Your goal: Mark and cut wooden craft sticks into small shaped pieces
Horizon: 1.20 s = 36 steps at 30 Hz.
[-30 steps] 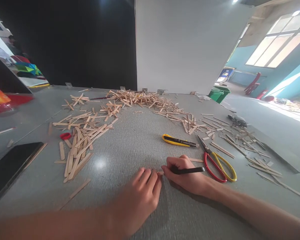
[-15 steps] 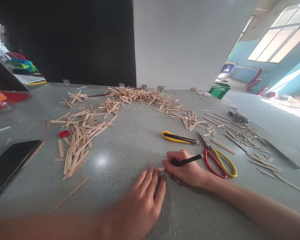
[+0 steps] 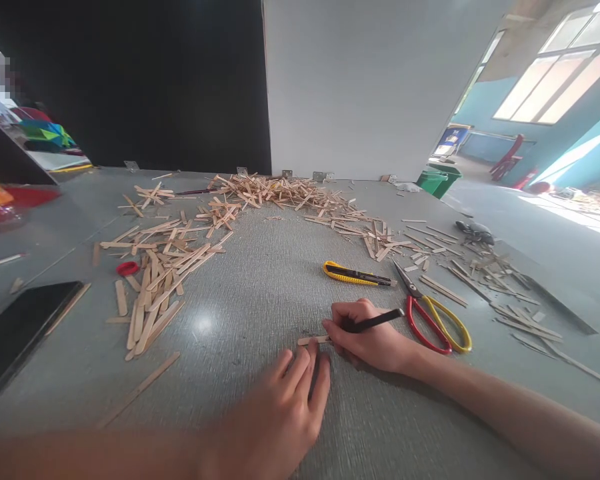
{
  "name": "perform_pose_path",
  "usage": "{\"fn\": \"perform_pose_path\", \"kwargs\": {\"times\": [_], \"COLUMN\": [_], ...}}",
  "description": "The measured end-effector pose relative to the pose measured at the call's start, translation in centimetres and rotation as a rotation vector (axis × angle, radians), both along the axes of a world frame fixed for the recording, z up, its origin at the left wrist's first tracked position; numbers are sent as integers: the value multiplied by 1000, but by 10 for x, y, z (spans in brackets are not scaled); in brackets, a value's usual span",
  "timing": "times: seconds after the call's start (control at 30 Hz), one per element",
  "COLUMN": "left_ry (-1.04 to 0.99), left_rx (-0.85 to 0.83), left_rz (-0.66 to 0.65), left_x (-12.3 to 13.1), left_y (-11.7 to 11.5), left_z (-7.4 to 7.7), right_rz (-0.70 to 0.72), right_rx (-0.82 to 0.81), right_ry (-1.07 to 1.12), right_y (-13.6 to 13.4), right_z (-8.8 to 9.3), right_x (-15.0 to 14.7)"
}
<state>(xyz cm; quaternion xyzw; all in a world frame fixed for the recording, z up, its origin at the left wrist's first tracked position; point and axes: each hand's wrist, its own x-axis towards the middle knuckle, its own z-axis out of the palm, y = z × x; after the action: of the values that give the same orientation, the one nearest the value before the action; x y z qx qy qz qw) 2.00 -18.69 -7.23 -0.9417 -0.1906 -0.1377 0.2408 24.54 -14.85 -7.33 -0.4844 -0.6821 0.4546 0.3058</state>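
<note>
A black pen point(image 3: 377, 321) is gripped in my right hand point(image 3: 367, 337), its back end pointing up to the right and its tip hidden by the fingers. Under that hand lies one end of a short wooden craft stick point(image 3: 309, 341), flat on the grey table point(image 3: 260, 293). My left hand point(image 3: 290, 400) rests just in front of the stick with its fingers apart, one fingertip at the stick's near edge. Beyond my right hand lie a yellow and black utility knife point(image 3: 357, 274) and scissors point(image 3: 433, 317) with red and yellow handles.
Loose craft sticks point(image 3: 153, 300) lie heaped on the left and along the back point(image 3: 280, 190). Wood scraps point(image 3: 525, 313) and a long metal blade point(image 3: 557, 303) are on the right. A phone point(image 3: 27, 333) and a red ring point(image 3: 127, 268) lie left. Upright panels point(image 3: 360, 87) stand behind.
My left fingers have drawn back slightly toward me, uncovering the left end of the craft stick. The pen and my right hand stay almost in place.
</note>
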Motion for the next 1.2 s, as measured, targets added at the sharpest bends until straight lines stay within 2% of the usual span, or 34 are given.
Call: {"fn": "perform_pose_path", "kwargs": {"times": [0.17, 0.53, 1.0, 1.2], "left_ry": [70, 246, 322, 274], "left_rx": [-16, -111, -124, -131], "left_rz": [27, 68, 53, 59], "left_x": [2, 1, 0, 0], "left_y": [-3, -6, -5, -5], "left_z": [6, 7, 6, 3], "right_rz": [0, 8, -1, -8], "right_rx": [8, 7, 9, -4], "right_ry": [-10, -16, 12, 25], "right_y": [-1, -1, 1, 1], "right_z": [0, -1, 0, -2], "right_x": [0, 1, -1, -1]}}
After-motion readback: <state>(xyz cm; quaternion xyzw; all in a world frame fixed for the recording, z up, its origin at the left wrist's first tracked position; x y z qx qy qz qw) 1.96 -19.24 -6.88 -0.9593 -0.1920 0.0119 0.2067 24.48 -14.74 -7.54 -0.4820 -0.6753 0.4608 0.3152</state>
